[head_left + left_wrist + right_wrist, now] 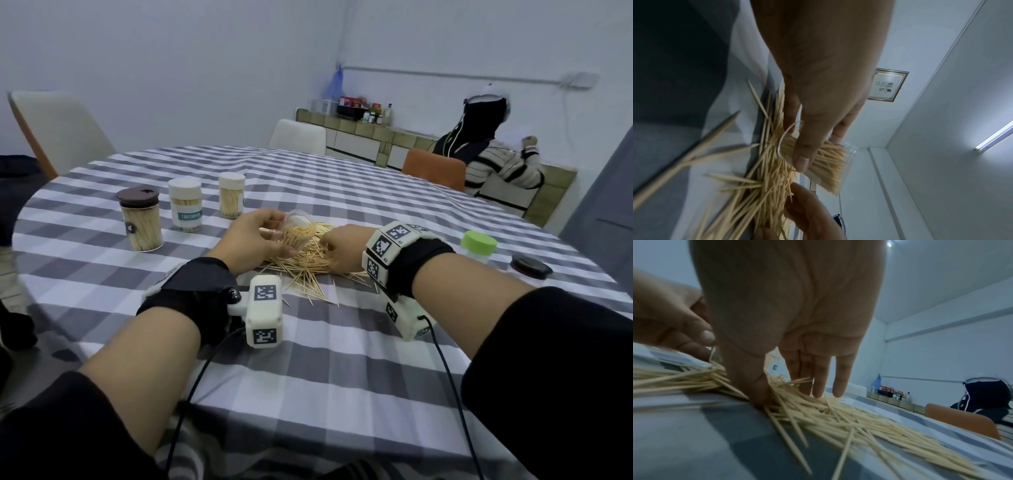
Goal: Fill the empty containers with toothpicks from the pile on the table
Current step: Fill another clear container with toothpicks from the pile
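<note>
We see three capped jars (185, 205) full; the left hand (253, 240) grips a tilted, part-filled cup (298, 236) over the pile (308, 263) — the right hand (342, 250), fingers straight, presses into it. A green-lidded jar (478, 247) waits, contents unclear.

A round table (342, 359) under a grey-and-white checked cloth fills our view. At its middle we see a loose pile of toothpicks (310, 265) spread flat on the cloth. Toward the far left stand three filled, capped containers in a row: a brown-lidded jar (141, 219), a white-lidded jar (185, 205) labelled "TOOTHPICK", and a smaller cream-lidded jar (232, 195). At the right edge we find a green-capped container (478, 246) beside a dark lid (531, 266) lying flat.
</note>
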